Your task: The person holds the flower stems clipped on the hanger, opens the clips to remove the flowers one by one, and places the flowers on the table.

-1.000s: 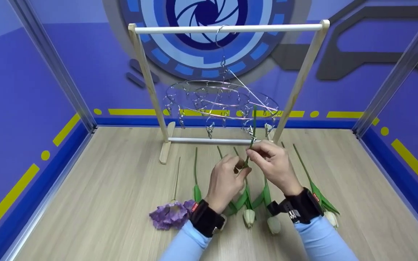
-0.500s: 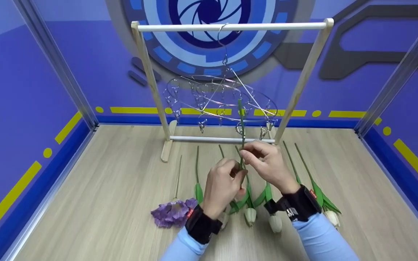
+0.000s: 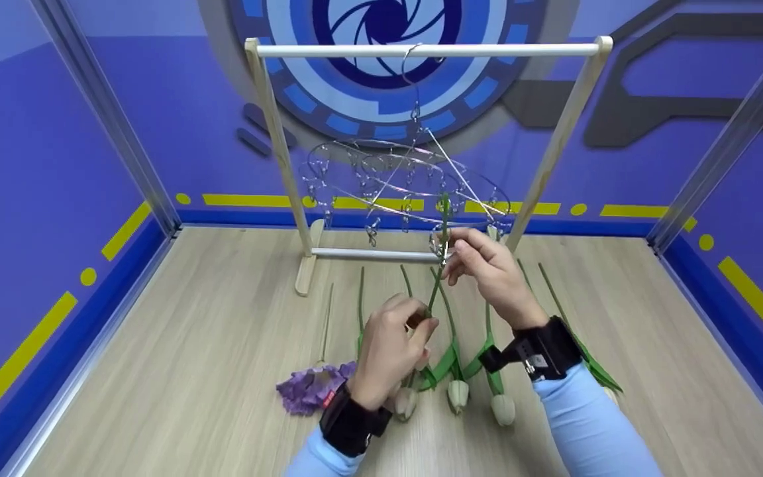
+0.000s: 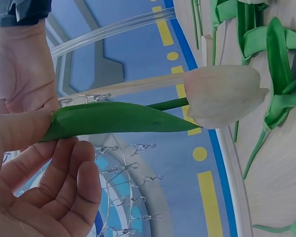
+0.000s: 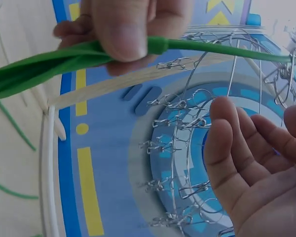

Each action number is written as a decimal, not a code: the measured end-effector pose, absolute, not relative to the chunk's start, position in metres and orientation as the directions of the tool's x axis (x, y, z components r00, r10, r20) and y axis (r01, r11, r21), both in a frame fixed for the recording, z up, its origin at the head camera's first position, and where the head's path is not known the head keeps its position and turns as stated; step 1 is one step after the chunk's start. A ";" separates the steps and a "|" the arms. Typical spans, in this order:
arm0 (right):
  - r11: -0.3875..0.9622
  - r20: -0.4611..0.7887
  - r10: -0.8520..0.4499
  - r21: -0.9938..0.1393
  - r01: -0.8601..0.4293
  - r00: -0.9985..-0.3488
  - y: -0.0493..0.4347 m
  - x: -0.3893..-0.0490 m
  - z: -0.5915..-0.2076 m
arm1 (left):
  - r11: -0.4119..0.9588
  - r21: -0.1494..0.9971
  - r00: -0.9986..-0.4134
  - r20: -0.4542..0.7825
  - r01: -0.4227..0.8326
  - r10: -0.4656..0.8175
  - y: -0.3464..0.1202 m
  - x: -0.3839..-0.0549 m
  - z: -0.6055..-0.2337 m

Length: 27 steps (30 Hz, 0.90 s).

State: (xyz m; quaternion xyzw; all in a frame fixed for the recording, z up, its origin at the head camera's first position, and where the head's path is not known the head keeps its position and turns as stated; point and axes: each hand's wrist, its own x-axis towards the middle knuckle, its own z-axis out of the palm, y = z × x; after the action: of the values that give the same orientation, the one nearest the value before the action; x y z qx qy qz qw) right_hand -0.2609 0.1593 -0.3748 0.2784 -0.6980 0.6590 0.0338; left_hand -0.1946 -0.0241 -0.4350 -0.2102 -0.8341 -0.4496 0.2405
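My left hand pinches an artificial white tulip between thumb and fingers, at the base of its green leaf. The flower head hangs down; the green stem points up toward a round wire clip hanger. My right hand is beside the upper stem, its fingers loosely bent around a small metal clip that overlaps the stem. In the right wrist view its nearer fingers are relaxed and apart from the stem. The index fingertip is out of that view.
The hanger hooks over the white top bar of a wooden-sided rack standing on the table. Below the hands lie several more white tulips and a purple flower. Patterned panels enclose the back and sides.
The stem has shifted left to the clip. My right hand has left its pinch lower on the stem and moved up beside the clip; my left hand has moved slightly down and left.
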 end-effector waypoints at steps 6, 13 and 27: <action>-0.154 0.366 -0.410 -0.931 -0.332 -0.835 0.152 -0.264 -0.367 | 0.469 0.677 -0.802 0.585 0.567 0.123 -0.031 -0.192 -0.433; -0.261 0.328 -0.482 -0.939 -0.224 -0.813 0.143 -0.268 -0.367 | 0.461 0.699 -0.814 0.573 0.547 0.097 -0.041 -0.191 -0.432; -0.338 0.407 -0.581 -0.908 -0.246 -0.705 0.132 -0.274 -0.373 | 0.406 0.761 -0.845 0.530 0.507 0.062 -0.060 -0.196 -0.436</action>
State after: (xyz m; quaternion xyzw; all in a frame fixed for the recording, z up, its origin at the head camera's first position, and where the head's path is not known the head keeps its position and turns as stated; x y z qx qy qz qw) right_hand -0.2744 0.1325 -0.3726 0.3665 -0.5640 0.7311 -0.1143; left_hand -0.1963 -0.0604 -0.4355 -0.1756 -0.8102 -0.5161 0.2154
